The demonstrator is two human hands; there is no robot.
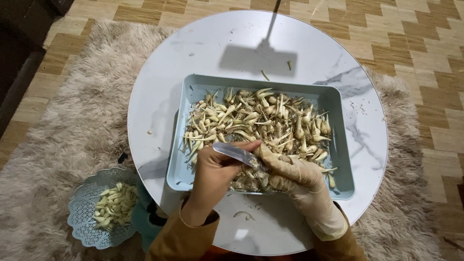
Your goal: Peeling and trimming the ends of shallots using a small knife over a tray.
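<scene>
A light blue rectangular tray sits on a round white marble table and holds a heap of small unpeeled garlic bulbs with stalks. My bare left hand grips a metal knife over the tray's near edge, blade pointing right. My right hand, in a beige glove, is closed on a small bulb right at the blade's tip; the bulb itself is mostly hidden by the fingers. Both hands touch at the knife.
A pale blue lattice basket with peeled cloves rests on the shaggy beige rug at lower left. A few peel scraps lie on the table near me. Wooden floor surrounds the rug.
</scene>
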